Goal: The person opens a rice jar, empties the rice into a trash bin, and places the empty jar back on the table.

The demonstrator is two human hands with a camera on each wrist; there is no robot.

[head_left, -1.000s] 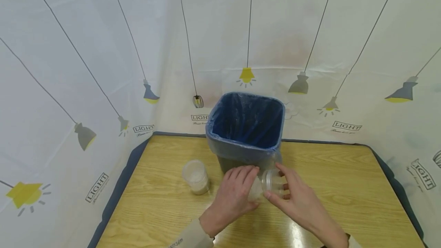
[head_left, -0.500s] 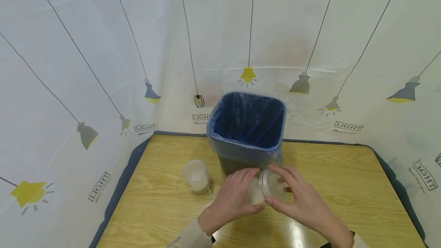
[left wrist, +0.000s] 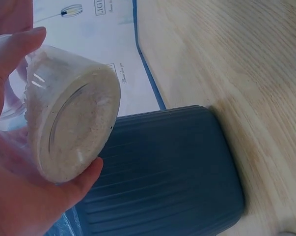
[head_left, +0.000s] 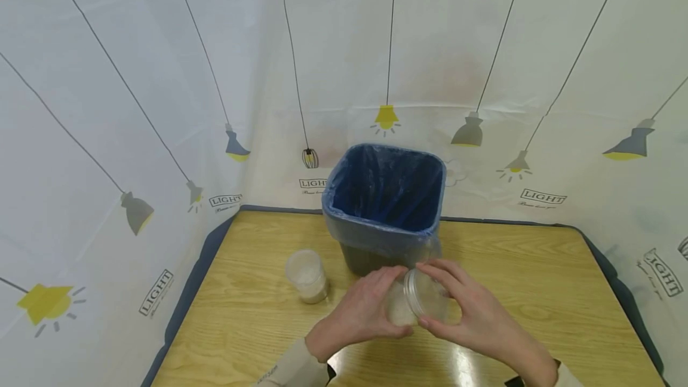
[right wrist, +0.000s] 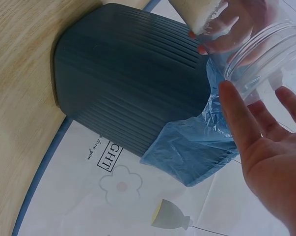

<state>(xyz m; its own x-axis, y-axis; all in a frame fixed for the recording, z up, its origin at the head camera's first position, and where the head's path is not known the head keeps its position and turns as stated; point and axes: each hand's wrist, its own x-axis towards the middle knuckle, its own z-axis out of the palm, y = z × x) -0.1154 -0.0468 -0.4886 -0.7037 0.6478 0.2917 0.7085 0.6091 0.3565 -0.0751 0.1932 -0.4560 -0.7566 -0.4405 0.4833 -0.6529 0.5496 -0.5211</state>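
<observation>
My left hand [head_left: 357,309] grips a clear plastic cup [left wrist: 74,132], tilted on its side, with pale, crumbly-looking contents packed toward its base. In my right hand [head_left: 475,312] is a clear jar [right wrist: 265,54] with a ridged, screw-type rim. The jar's rim faces the cup's mouth end and the two overlap in view; whether they touch I cannot tell. Both are held above the table in front of the bin. Another clear cup [head_left: 306,276] with pale contents at its bottom stands upright to the left.
A dark bin [head_left: 371,260] with a blue liner [head_left: 384,230] over its rim stands just beyond the hands. The wooden table [head_left: 242,291] ends at a wall sheet [head_left: 333,64] printed with hanging lamps, behind and on both sides.
Both hands have shifted slightly nearer the person. The jar has come closer to the cup and turned, so its rim now slants. The standing cup and the bin stay in place.
</observation>
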